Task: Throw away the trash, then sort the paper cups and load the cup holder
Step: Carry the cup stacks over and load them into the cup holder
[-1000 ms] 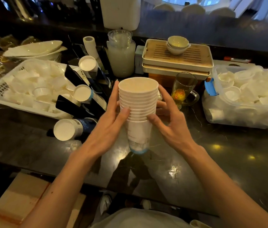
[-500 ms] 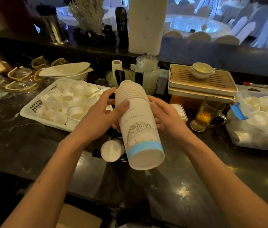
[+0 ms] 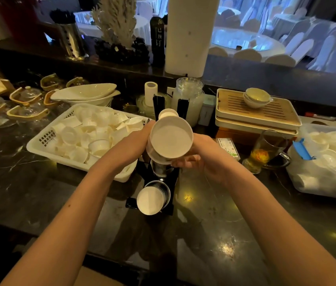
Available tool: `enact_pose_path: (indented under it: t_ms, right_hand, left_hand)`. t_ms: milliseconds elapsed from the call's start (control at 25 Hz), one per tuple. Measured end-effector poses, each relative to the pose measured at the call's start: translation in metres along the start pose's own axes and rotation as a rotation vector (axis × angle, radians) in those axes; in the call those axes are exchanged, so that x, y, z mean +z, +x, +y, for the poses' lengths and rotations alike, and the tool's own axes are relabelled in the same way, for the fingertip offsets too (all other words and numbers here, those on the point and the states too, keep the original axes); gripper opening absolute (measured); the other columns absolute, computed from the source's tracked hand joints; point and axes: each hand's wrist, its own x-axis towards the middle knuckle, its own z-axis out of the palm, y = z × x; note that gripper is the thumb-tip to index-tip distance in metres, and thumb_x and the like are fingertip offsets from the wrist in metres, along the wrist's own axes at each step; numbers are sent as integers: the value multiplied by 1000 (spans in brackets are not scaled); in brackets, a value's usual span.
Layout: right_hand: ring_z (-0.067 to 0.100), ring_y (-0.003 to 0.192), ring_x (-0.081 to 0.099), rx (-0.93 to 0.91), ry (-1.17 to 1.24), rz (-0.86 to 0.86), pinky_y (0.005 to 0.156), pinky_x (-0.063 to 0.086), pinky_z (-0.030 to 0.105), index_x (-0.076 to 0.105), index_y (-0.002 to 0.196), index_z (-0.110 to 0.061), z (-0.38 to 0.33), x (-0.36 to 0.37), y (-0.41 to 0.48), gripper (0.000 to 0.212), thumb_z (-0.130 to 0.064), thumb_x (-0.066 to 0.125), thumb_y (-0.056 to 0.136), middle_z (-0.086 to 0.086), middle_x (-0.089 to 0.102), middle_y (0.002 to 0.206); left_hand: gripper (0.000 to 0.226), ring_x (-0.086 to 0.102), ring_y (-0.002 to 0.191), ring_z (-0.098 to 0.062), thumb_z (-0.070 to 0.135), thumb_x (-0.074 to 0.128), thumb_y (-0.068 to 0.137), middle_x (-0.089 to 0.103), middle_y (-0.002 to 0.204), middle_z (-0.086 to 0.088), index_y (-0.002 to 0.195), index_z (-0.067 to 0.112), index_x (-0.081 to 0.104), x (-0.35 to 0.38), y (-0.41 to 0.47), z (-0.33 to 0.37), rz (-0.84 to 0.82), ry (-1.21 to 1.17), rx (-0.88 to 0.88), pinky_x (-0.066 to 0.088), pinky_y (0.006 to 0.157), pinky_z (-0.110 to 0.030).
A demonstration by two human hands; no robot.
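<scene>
A stack of white paper cups [image 3: 170,139] is tipped over so its flat bottom faces me. My left hand [image 3: 133,142] grips it from the left and my right hand [image 3: 201,155] from the right and below. The stack hovers just above the black cup holder [image 3: 170,183] on the dark counter. One holder tube near me holds cups, its white round end [image 3: 150,200] showing. Another white cup end [image 3: 168,113] shows in a farther tube, between two black uprights.
A white plastic basket [image 3: 45,141] full of loose paper cups stands at left. A clear bag of cups [image 3: 328,162] lies at right. A glass mug of tea [image 3: 264,151], stacked wooden trays [image 3: 256,112], a glass jar [image 3: 189,98] and white dishes [image 3: 86,93] stand behind.
The cup stack went from upright with its mouth up to turned over, bottom toward me, and moved forward over the cup holder. Both hands stayed on it.
</scene>
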Motion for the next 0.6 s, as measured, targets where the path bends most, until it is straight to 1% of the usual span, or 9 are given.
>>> enact_pose_path:
  t_ms: [120,200,320,360,440,480,520,600]
  right_hand:
    - [27,73,75,65,-20,-1,56,56,24,62,118,-15,-3,-4,-2,33,-41,57,98,27,58,114]
    - [27,75,75,54,-56,-1,57,56,25,64,116,-17,-2,-5,-3,32,-43,56,98,26,59,115]
    - [28,75,75,54,-155,14,59,56,26,62,117,-17,-3,-5,1,38,-49,53,98,25,60,114]
    - [27,73,75,65,-175,20,58,56,26,61,114,-17,-4,-5,3,39,-51,52,98,25,61,111]
    - [23,68,73,86,-219,26,57,57,27,58,106,-20,-4,-6,9,38,-56,48,97,23,64,103]
    - [20,65,72,95,-243,26,58,57,28,57,104,-22,-1,-6,12,38,-57,45,97,21,64,98]
    - [18,62,69,107,-267,29,58,57,29,57,103,-22,3,-7,16,41,-59,42,98,19,63,94]
    - [16,59,62,143,-329,69,57,53,28,56,115,-18,13,-7,27,54,-65,37,96,17,61,94]
  left_hand:
    - [14,48,97,-8,43,39,103,52,104,13,93,51,45,0,6,-4,-54,-66,-6,35,94,-33]
    - [14,45,91,-3,41,39,103,47,96,19,92,47,44,0,9,-4,-54,-84,-6,32,90,-30]
    - [19,49,86,-4,33,38,105,50,96,16,90,46,41,-1,13,-1,-73,-59,-43,37,77,-25]
    - [18,51,90,-8,32,37,105,53,100,11,92,45,42,-3,15,-1,-79,-55,-65,39,80,-25]
    - [13,52,104,-18,34,36,103,56,114,-2,108,39,47,-3,21,-6,-106,-38,-119,38,97,-37]
    - [19,52,111,-22,37,36,101,57,121,-6,117,35,48,-2,25,-11,-127,-29,-144,36,103,-43]
    - [27,51,118,-26,42,35,100,56,126,-6,122,33,49,1,28,-14,-140,-31,-168,35,106,-46]
    - [27,48,126,-25,50,35,100,56,125,1,117,36,51,8,33,-24,-135,-72,-180,37,104,-41]
